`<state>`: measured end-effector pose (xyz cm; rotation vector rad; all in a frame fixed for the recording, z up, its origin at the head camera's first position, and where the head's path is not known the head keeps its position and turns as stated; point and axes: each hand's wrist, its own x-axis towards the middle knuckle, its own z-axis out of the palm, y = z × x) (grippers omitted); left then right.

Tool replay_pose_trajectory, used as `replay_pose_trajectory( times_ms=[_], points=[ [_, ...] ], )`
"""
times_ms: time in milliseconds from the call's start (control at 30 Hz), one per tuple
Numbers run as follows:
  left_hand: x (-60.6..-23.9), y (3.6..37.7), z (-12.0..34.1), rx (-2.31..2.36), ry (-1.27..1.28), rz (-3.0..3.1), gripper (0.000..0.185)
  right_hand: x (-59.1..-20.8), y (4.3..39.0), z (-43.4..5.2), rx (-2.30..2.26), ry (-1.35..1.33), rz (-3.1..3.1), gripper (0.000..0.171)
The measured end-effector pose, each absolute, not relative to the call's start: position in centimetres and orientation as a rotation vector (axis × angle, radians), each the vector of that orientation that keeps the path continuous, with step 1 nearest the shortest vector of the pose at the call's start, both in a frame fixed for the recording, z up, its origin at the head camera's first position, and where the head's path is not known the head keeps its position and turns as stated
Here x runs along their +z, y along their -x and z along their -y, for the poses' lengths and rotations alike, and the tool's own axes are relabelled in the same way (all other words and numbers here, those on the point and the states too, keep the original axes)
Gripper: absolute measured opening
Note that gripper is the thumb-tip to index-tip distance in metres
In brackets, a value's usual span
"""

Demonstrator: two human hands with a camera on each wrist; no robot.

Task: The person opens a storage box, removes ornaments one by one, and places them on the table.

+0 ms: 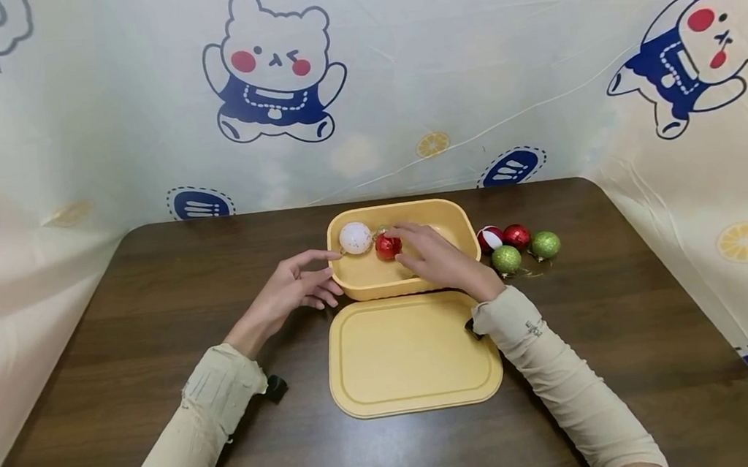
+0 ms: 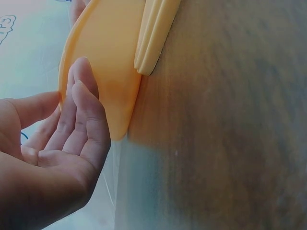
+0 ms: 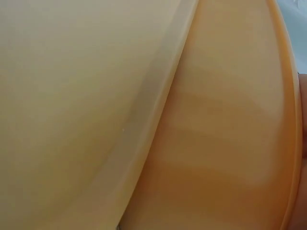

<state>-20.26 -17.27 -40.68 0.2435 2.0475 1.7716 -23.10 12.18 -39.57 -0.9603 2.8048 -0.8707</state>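
Observation:
A yellow plastic box stands open at the middle of the brown table. Inside it lie a white glitter ball and a red glitter ball. My right hand reaches into the box and holds the red ball between thumb and fingers. With its fingers straight, my left hand touches the box's left wall by the fingertips. The left wrist view shows that hand against the box. Yellow plastic of the box fills the right wrist view, and the right hand is hidden there.
The box's flat yellow lid lies on the table just in front of the box. Right of the box sit a red-and-white ball, a red ball and two green glitter balls. A printed cloth backdrop surrounds the table.

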Motion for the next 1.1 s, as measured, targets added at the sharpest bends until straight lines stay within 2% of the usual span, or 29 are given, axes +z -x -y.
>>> replay_pose_trajectory(
  times_ms=[267, 600, 833, 1100],
  points=[
    [-40.68, 20.23, 17.26, 1.786, -0.235, -2.033, 0.04, -39.6, 23.08, -12.3, -0.969, 0.982, -2.748, 0.039],
    [-40.64, 20.2, 17.22, 1.788, -0.248, -2.03, 0.039, -39.74, 23.1, -12.29, -0.966, 0.916, -2.735, 0.045],
    [-40.5, 20.13, 17.2, 1.79, -0.245, -2.021, 0.038, -39.83, 23.17, -12.3, -0.941, 1.024, -2.571, 0.056],
    [-40.47, 20.14, 17.23, 1.789, -0.243, -2.023, 0.037, -39.94, 23.18, -12.18, -1.068, 0.989, -2.558, 0.048]
  ],
)
